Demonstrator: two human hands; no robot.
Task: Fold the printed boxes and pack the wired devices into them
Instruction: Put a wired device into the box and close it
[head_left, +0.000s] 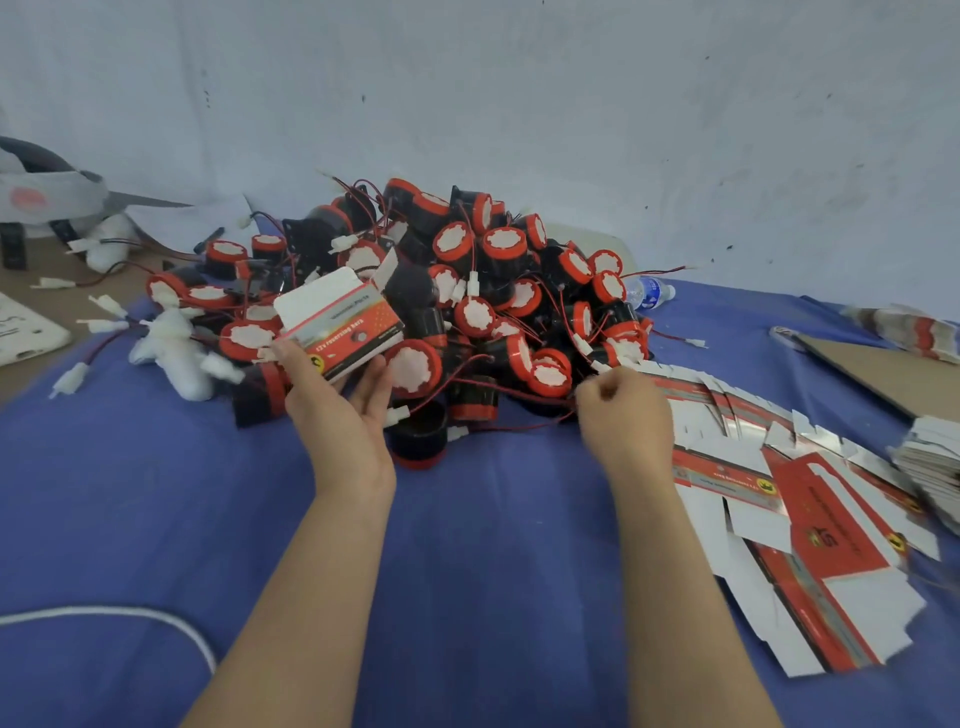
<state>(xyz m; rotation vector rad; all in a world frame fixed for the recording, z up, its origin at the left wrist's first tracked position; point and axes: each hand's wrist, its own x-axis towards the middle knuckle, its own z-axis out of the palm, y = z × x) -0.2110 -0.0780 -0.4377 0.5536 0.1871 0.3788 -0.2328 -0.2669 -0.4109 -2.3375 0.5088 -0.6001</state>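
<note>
Fingers of left hand cupping folded box, right hand curled at five o'clock of device pile, hold unclear; next, untangling one device to pack.

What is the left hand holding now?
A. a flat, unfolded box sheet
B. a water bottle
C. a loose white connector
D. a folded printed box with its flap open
D: the left hand grips the folded printed box, its white flap standing open, before the pile of devices.
</note>
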